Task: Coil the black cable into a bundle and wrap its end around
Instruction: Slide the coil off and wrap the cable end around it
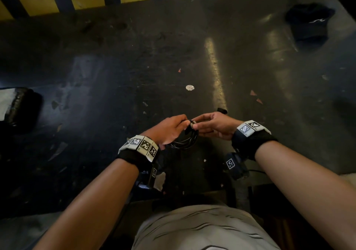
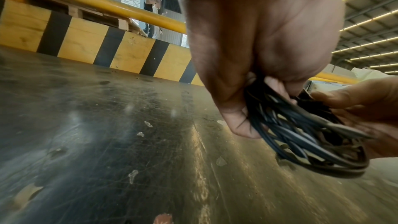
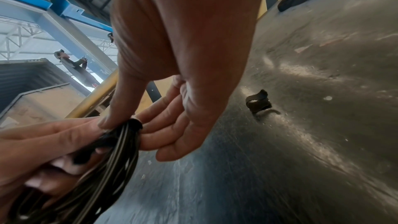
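Both hands meet above the worktop [image 1: 134, 61]: your left hand [image 1: 165, 130] curls its fingers round the top of the black cable [image 1: 187, 141], and your right hand [image 1: 213, 125] pinches the same spot with thumb and forefinger, its other fingers relaxed. You hold the cable clear of the surface as thin, glossy round loops hanging beneath your hands. The worktop is dark, scuffed and shiny (flecked with debris). A small black strap [image 3: 258, 102] lies near your right hand; a dark cap [image 1: 310, 21] sits far right.
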A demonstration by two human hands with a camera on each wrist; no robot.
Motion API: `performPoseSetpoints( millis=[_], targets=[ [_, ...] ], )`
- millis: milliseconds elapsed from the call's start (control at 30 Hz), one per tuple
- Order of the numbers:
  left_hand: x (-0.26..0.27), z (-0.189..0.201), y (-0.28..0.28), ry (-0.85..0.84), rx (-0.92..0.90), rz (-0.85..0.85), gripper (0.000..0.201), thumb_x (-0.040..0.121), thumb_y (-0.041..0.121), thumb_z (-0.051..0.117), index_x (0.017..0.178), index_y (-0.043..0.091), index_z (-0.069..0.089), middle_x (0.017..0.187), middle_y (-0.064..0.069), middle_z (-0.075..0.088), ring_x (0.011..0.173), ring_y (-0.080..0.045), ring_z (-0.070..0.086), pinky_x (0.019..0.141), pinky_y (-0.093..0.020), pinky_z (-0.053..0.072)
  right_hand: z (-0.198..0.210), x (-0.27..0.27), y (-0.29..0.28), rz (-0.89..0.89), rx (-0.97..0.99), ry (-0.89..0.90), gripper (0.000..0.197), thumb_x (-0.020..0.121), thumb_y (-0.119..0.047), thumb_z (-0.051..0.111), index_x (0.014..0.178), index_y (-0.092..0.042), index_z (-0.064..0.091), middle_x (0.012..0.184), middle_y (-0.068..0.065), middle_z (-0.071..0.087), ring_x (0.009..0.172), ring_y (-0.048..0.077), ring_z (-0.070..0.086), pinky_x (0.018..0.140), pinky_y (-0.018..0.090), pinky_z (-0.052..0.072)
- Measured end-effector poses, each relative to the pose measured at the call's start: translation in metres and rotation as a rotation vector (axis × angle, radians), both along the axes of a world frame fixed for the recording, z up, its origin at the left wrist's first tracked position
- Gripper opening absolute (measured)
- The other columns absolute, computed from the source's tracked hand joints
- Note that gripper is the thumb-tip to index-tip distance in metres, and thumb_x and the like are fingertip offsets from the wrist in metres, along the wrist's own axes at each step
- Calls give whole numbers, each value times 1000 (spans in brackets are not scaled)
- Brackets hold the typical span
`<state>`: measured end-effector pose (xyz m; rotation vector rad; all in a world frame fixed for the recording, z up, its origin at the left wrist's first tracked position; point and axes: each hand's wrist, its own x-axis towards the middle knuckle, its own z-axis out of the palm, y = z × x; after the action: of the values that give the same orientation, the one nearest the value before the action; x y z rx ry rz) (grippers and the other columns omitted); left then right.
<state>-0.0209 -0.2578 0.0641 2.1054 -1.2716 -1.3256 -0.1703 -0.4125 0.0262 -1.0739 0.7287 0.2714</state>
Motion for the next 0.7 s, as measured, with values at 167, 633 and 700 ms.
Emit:
performPoseSetpoints(
  millis=[167,633,700],
  targets=[
    [3,-5,-3,-8,-1,-3,22,108,38,37,97,28,54,86,-4,59,67,-14,53,58,-30,45,2,6,-2,47,-48,37,32,80,-5,79,108,-11,67,112,13,71,102,22,66,89,33,55],
    [1,-5,0,25,91,129,31,106,51,33,109,28,53,102,-8,61,83,-19,62,65,-35,53,15,17,5,124,-244,99,41,69,-7,87,106,-11,73,114,15,75,116,31,67,108,49,48],
    [3,-8,0,49,76,163,32,106,49,33,113,25,53,103,-10,61,84,-18,59,74,-37,52,17,16,6,83,-272,90,35,75,-1,82,107,-8,70,117,18,73,112,30,69,103,42,52]
  ],
)
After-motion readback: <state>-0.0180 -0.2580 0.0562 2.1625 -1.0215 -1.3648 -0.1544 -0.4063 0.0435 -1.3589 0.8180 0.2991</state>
